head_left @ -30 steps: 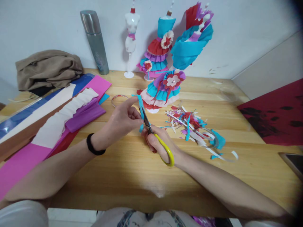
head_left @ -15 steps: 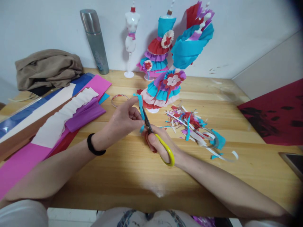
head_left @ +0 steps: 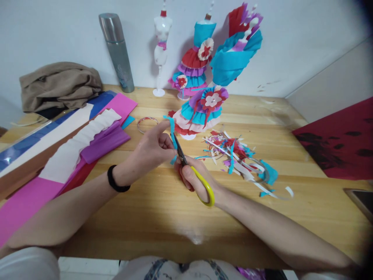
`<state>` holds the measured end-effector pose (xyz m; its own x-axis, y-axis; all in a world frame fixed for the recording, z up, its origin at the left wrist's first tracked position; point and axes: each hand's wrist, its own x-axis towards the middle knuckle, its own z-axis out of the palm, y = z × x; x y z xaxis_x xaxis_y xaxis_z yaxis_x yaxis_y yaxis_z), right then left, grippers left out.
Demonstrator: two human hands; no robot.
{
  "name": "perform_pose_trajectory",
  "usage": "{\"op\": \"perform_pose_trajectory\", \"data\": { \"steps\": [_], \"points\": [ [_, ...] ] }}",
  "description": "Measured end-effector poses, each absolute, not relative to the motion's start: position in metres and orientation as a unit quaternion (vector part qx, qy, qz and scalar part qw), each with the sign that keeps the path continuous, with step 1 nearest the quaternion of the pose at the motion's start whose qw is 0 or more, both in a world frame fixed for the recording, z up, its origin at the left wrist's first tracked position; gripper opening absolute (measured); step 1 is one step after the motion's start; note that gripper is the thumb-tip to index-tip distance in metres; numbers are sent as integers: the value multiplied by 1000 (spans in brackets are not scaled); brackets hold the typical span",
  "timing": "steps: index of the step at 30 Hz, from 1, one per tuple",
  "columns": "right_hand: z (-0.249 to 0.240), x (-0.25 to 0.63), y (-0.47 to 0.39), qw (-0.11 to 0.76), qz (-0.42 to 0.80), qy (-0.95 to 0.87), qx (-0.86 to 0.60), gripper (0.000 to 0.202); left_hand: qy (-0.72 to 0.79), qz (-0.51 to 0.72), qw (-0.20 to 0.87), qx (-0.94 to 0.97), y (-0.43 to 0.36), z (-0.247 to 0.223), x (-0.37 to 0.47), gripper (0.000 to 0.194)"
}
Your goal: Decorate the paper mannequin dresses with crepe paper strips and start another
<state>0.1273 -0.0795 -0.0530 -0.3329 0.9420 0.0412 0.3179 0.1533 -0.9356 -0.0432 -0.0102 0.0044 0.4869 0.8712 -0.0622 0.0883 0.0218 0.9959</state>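
Observation:
Between the fingertips of my left hand [head_left: 154, 146] is a narrow blue crepe paper strip [head_left: 173, 130], closed in a pinch and hanging down past the fingers. My right hand [head_left: 198, 175] grips a pair of yellow-handled scissors [head_left: 206, 190]. The dark blades point up and to the left and lie against the strip, close to my left fingertips. Whether they cut into the paper is too small to tell. Just beyond my hands stands a doll mannequin in a layered paper dress [head_left: 201, 111], with a pale flower on its skirt.
Paper scraps [head_left: 230, 149] and a roll of tape [head_left: 264, 171] lie to the right. Coloured paper sheets [head_left: 67, 151] and a brown cloth [head_left: 60, 87] cover the left side. At the back stand a flask [head_left: 118, 54], a bare mannequin [head_left: 161, 46] and a dressed mannequin [head_left: 194, 58].
The scissors have shifted very slightly up and to the left along the blue strip, and their blades look a little further apart. My left hand stays nearly still.

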Motion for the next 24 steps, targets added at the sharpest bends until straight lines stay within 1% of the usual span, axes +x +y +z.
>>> {"op": "perform_pose_trajectory", "data": {
  "steps": [12,19,22,24],
  "points": [
    [-56,125,-81,364,464,-660,-466,60,392,320,598,622,-11,7,-44,39],
    [-55,122,-81,376,465,-659,-456,66,388,296,631,603,-6,5,-44,55],
    [-55,122,-82,375,471,-655,-456,66,393,285,626,610,-5,7,-45,50],
    [-56,122,-82,365,473,-651,-468,67,391,287,616,621,-6,9,-45,42]
  ]
}}
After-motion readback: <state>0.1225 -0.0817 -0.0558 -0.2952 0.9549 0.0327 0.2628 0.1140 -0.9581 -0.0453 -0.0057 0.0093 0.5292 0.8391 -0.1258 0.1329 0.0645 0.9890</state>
